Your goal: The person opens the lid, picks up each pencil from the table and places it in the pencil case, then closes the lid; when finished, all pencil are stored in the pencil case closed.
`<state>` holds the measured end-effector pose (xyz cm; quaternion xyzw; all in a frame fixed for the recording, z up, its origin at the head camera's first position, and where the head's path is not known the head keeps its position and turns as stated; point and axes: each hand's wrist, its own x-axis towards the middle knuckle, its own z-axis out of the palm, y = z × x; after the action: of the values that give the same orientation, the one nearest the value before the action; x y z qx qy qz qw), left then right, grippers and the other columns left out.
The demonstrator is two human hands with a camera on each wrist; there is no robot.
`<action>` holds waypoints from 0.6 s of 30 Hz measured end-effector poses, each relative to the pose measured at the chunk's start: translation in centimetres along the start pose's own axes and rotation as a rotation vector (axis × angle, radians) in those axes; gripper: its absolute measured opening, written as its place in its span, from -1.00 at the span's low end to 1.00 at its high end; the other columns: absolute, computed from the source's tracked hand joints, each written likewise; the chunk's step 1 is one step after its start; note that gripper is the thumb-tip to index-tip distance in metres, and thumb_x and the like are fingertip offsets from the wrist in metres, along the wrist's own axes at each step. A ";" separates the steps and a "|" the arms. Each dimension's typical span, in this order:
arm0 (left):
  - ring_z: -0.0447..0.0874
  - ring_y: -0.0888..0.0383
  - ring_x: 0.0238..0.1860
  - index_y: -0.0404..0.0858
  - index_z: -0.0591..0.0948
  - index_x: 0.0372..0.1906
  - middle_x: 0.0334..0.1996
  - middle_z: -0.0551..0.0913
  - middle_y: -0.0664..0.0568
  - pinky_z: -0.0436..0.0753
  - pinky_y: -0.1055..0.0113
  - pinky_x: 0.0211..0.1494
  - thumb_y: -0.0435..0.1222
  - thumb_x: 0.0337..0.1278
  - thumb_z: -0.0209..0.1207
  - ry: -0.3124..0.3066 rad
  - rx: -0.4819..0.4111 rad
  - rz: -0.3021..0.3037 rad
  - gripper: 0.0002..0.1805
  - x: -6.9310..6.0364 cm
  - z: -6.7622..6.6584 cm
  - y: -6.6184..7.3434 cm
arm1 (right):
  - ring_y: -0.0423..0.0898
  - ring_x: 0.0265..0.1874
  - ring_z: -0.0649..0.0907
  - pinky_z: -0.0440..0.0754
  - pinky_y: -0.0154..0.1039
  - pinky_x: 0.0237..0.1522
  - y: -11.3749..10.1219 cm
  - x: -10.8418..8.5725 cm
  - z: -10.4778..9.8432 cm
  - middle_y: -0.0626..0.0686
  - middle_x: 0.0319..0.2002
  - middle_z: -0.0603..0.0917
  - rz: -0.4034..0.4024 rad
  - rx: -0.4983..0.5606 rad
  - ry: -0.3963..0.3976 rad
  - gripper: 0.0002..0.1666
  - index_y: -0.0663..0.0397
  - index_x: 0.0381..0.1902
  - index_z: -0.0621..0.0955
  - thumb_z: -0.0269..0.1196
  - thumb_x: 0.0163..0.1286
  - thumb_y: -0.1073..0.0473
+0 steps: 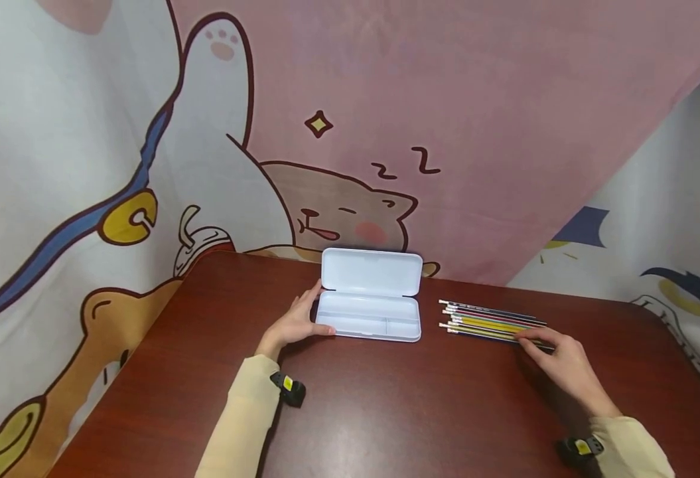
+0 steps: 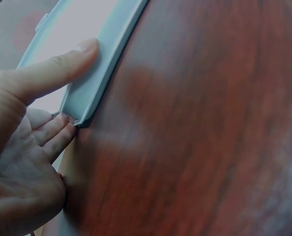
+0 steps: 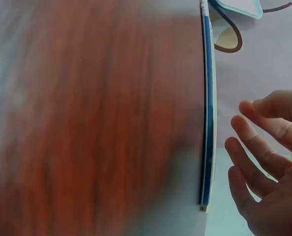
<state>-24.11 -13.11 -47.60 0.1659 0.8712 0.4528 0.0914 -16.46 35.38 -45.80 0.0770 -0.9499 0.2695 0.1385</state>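
An open white case [image 1: 370, 302] stands on the table with its lid raised at the back; its tray is divided into compartments, with no items visible in it. My left hand [image 1: 294, 323] grips its left end, thumb over the front edge and fingers around the side; in the left wrist view this hand [image 2: 28, 132] holds the case's corner [image 2: 89, 93]. Several pencils [image 1: 487, 323] lie side by side to the right of the case. Over their right ends is my right hand [image 1: 561, 365]. In the right wrist view this hand [image 3: 269, 157] is apart from the pencils [image 3: 208, 108], fingers loosely bent, holding nothing visible.
The brown wooden table [image 1: 373, 411] extends in front of the case and the pencils. Behind its back edge hangs a cloth [image 1: 475, 99] printed with cartoon animals, which also runs along the left and right sides.
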 end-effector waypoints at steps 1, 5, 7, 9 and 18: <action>-0.12 -0.19 0.47 -0.32 -0.11 0.53 0.37 0.28 -0.21 -0.28 -0.10 0.43 -0.22 -0.18 0.50 -0.001 0.000 -0.002 0.25 0.0 0.0 0.0 | -0.13 -0.24 0.61 0.50 -0.28 -0.32 0.2 -0.1 0.0 0.14 -0.22 0.71 0.003 -0.004 0.000 -0.88 0.11 -0.24 0.74 0.34 0.25 0.28; -0.13 -0.16 0.47 -0.33 -0.11 0.53 0.38 0.27 -0.21 -0.30 -0.07 0.44 -0.23 -0.17 0.49 0.000 -0.006 -0.002 0.25 -0.1 0.1 0.0 | -0.10 -0.26 0.63 0.50 -0.33 -0.33 0.8 -0.2 -0.2 0.12 -0.24 0.71 0.004 -0.017 0.002 -0.88 0.09 -0.25 0.74 0.36 0.22 0.29; -0.12 -0.15 0.47 -0.33 -0.11 0.53 0.38 0.27 -0.21 -0.31 -0.06 0.44 -0.24 -0.17 0.49 0.000 -0.007 -0.004 0.24 -0.1 0.0 0.1 | -0.06 -0.27 0.64 0.50 -0.34 -0.34 1.1 -0.3 -0.2 0.13 -0.24 0.71 0.003 -0.021 -0.002 -0.87 0.09 -0.25 0.74 0.37 0.21 0.29; -0.10 -0.13 0.47 -0.34 -0.11 0.52 0.37 0.27 -0.21 -0.31 -0.04 0.44 -0.24 -0.17 0.49 -0.001 -0.003 -0.004 0.24 -0.1 0.0 0.1 | 0.00 -0.25 0.65 0.52 -0.30 -0.35 1.3 -0.3 -0.4 0.16 -0.22 0.71 0.007 -0.018 -0.016 -0.86 0.10 -0.24 0.74 0.36 0.22 0.28; -0.06 -0.12 0.46 -0.33 -0.10 0.52 0.37 0.27 -0.22 -0.31 -0.03 0.45 -0.24 -0.18 0.50 0.000 -0.005 -0.014 0.24 -0.2 0.1 0.2 | -0.30 -0.20 0.54 0.49 -0.19 -0.28 2.4 -0.5 -1.4 0.23 -0.14 0.69 0.055 -0.029 -0.086 -0.84 0.07 -0.20 0.73 0.35 0.26 0.19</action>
<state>-23.85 -13.02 -47.47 0.1595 0.8713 0.4544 0.0951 -16.25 38.15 -45.99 0.0605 -0.9605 0.2557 0.0911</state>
